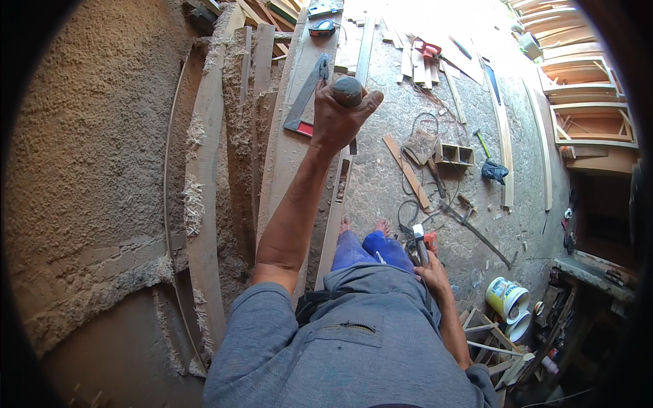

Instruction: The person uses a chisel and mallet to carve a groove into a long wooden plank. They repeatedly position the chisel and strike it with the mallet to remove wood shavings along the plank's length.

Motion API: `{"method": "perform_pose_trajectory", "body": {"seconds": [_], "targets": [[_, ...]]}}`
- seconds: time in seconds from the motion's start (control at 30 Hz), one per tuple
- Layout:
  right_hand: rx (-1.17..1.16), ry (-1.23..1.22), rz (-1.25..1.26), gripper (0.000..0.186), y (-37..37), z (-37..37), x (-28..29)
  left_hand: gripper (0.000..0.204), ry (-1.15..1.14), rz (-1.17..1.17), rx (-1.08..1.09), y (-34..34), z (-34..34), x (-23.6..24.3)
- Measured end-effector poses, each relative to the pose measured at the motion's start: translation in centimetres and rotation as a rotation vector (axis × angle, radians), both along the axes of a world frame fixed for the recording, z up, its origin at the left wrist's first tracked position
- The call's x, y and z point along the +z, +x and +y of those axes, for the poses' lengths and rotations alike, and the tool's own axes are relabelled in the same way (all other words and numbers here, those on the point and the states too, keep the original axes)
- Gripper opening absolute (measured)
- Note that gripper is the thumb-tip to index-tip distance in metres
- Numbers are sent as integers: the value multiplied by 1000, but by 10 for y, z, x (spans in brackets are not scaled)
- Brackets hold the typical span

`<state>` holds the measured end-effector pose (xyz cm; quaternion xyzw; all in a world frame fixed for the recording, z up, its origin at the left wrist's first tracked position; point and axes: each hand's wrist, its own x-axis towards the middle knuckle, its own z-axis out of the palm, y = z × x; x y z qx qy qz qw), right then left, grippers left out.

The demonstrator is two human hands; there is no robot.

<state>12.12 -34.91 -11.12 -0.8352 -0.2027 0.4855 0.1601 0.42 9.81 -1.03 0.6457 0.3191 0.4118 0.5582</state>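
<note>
My left hand (335,122) is wrapped around the thick handle of a chisel (347,90), whose round grey-green end faces up. Its dark blade shows just below the hand, above a narrow wooden piece (331,238) with a slot cut in it; whether the tip touches the wood is hidden. Down at my right side, beside my blue trousers, my right hand (434,273) grips what looks like a hammer (421,253) with a shiny light end pointing forward. On the plank beyond my left hand lies a try square (304,102) with a red-marked corner.
A tape measure (322,28) lies at the plank's far end. Shavings cover boards (204,170) along the left wall. On the floor are a red power tool (428,49), loose strips, cables, a hollow block (454,155) and a long bar. White buckets (507,299) stand at right.
</note>
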Motion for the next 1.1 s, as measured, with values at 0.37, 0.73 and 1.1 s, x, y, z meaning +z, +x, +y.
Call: {"method": "perform_pose_trajectory", "body": {"seconds": [0.37, 0.73, 1.1], "targets": [[0, 71, -11, 69, -9, 25, 25, 18, -25, -190, 117, -2, 5, -14], [59, 253, -78, 66, -2, 107, 91, 16, 231, -61, 123, 16, -13, -28], [535, 876, -725, 62, -23, 260, 254, 17, 276, -111, 78, 5, -16, -34]]}}
